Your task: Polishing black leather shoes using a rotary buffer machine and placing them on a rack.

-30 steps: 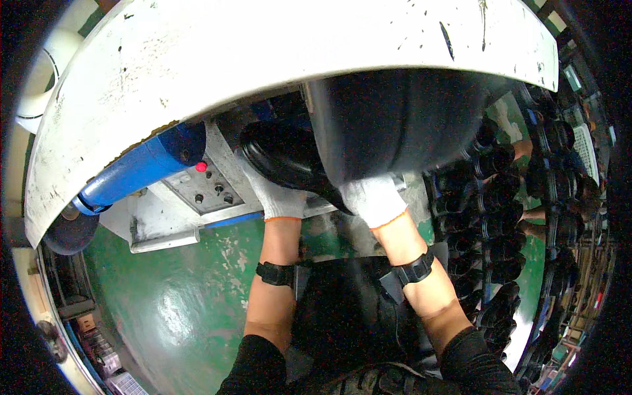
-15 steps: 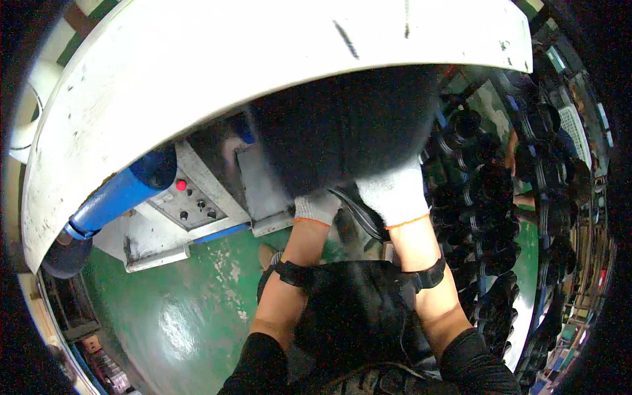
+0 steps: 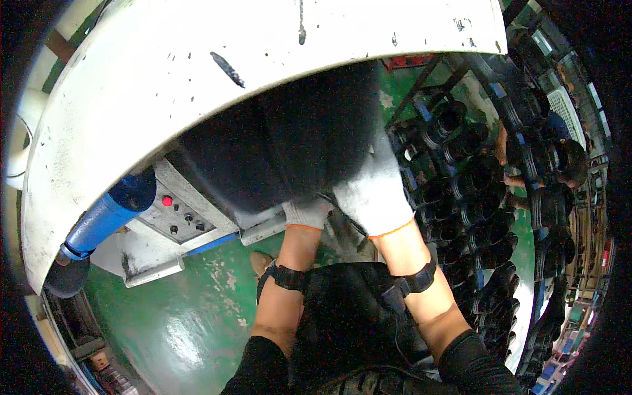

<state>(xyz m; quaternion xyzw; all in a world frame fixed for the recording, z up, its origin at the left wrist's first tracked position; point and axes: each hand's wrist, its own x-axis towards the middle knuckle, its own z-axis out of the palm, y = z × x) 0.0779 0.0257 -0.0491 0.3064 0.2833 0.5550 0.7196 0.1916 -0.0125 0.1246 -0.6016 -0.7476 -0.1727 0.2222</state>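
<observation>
A black shoe (image 3: 349,218) is between my gloved hands, with only a thin dark edge of it showing. My left hand (image 3: 308,213), in a white knit glove with an orange cuff, is closed against its left side. On the other side is my right hand (image 3: 374,194), in a similar glove and also closed on it. A dark flap (image 3: 283,138) under the white hood (image 3: 197,79) of a machine hides most of the fingers and the rest of the shoe.
To the left are a blue cylindrical duct (image 3: 108,214) and a control panel (image 3: 183,214) with a red button and black knobs. Racks of black shoes (image 3: 477,217) stand close on the right, with another person's arm (image 3: 503,145) behind them. The floor (image 3: 164,329) is green.
The machine has shifted left in view, and its flap now reaches further over my gloves. Less of the shoe shows between my hands. My right glove has moved slightly left in the picture.
</observation>
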